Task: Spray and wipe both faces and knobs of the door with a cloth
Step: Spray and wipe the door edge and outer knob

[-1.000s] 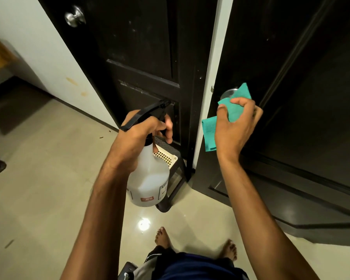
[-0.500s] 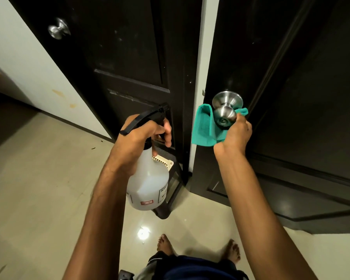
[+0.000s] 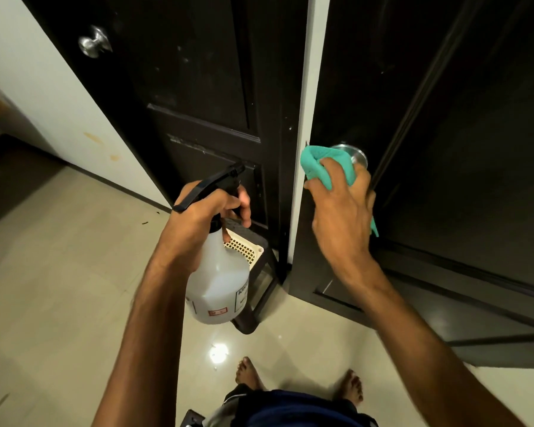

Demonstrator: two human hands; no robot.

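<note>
A dark door [image 3: 463, 124] stands open on the right, its pale edge [image 3: 305, 124] facing me. My right hand [image 3: 341, 208] grips a teal cloth [image 3: 319, 163] wrapped over the door's steel knob [image 3: 353, 154], of which only the upper rim shows. My left hand [image 3: 205, 211] holds a translucent white spray bottle [image 3: 218, 282] by its black trigger head [image 3: 221, 180], nozzle towards the doors. A second dark door [image 3: 182, 72] with its own steel knob [image 3: 93, 43] is at the upper left.
A dark stool with a cream perforated top [image 3: 250, 260] stands on the glossy tiled floor [image 3: 59, 272] at the foot of the doors. A white wall [image 3: 43, 97] runs along the left. My bare feet [image 3: 247, 372] are below.
My right hand has come back over the knob with the cloth, covering it again after it was bared half a second ago. The bottle hand has held its place.
</note>
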